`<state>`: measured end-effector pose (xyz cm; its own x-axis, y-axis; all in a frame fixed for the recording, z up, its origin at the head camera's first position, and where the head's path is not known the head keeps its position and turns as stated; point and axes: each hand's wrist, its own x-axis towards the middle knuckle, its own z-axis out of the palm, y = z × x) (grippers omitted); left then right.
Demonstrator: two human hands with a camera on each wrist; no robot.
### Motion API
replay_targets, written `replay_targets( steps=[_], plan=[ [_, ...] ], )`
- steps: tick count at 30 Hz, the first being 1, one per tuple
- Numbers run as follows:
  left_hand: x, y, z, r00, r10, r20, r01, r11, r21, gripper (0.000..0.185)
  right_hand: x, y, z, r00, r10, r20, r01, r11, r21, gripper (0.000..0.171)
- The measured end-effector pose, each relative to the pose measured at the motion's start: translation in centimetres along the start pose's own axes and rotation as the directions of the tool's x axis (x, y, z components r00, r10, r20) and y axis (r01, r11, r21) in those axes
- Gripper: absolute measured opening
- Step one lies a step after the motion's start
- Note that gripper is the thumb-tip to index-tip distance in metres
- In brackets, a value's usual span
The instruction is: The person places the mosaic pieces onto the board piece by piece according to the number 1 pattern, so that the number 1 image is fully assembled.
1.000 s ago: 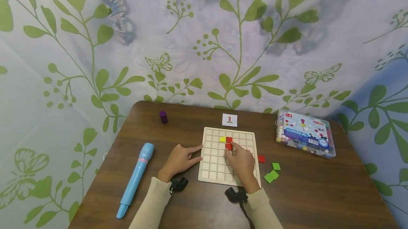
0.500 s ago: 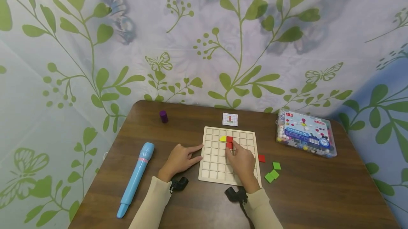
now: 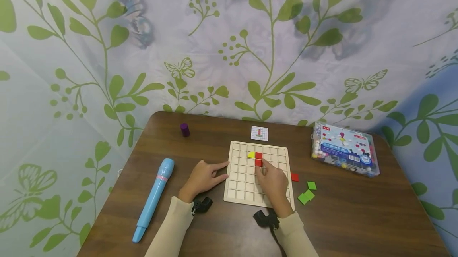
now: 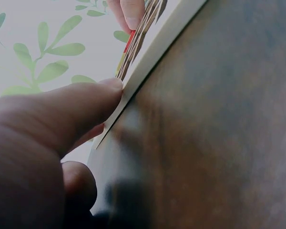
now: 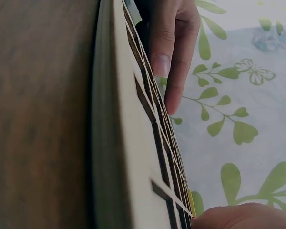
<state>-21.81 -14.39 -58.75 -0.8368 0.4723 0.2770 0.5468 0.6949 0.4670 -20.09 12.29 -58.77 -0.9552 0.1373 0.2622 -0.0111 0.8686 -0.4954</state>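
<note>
Just ahead of the right hand (image 3: 274, 185), whose fingers (image 3: 264, 165) lie relaxed and extended with a tip touching it, sits the nearer of two red square tiles (image 3: 258, 163) in the wooden grid board (image 3: 282, 153); the second red tile (image 3: 259, 155) lies one cell beyond, and one yellow tile (image 3: 251, 155) sits just left of that. The left hand (image 3: 202, 176) rests on the counter (image 3: 358, 217) with straight fingers (image 3: 219, 165) pressed against the board's left edge, gripping nothing. To the right of the right hand, off the board, lie one loose red tile (image 3: 294, 177) and three green tiles (image 3: 307, 193). Beyond the fingers stands one small pattern card (image 3: 259, 133). Farther right is one clear plastic box of beads (image 3: 342, 149); left of the left hand lie one blue marker-shaped tube (image 3: 154, 199) and one purple cylinder (image 3: 184, 130).
</note>
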Motion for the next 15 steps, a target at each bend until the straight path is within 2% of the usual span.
replay_targets(
  steps=[6, 8, 11, 15],
  plan=[
    [0.2, -0.1, 0.2, 1.000, -0.012, 0.017, 0.011, 1.000, 0.002, 0.048, -0.2, 0.2, -0.3, 1.000, -0.010, -0.004, 0.010, 1.000, 0.008, 0.039],
    [0.2, -0.1, 0.2, 0.999, -0.019, 0.028, 0.019, 1.000, 0.004, 0.049, -0.3, 0.4, -0.6, 1.000, -0.005, -0.005, 0.006, 0.998, 0.058, 0.037],
    [0.2, -0.2, 0.3, 0.999, -0.029, 0.038, 0.029, 1.000, 0.005, 0.049, -0.3, 1.0, -1.4, 0.999, 0.028, -0.021, -0.024, 0.982, 0.188, 0.035],
    [-0.3, -0.1, 0.3, 1.000, -0.019, 0.025, 0.019, 1.000, 0.006, 0.048, -0.4, 2.3, -3.2, 0.992, 0.065, -0.106, -0.032, 0.958, 0.285, 0.031]
  ],
)
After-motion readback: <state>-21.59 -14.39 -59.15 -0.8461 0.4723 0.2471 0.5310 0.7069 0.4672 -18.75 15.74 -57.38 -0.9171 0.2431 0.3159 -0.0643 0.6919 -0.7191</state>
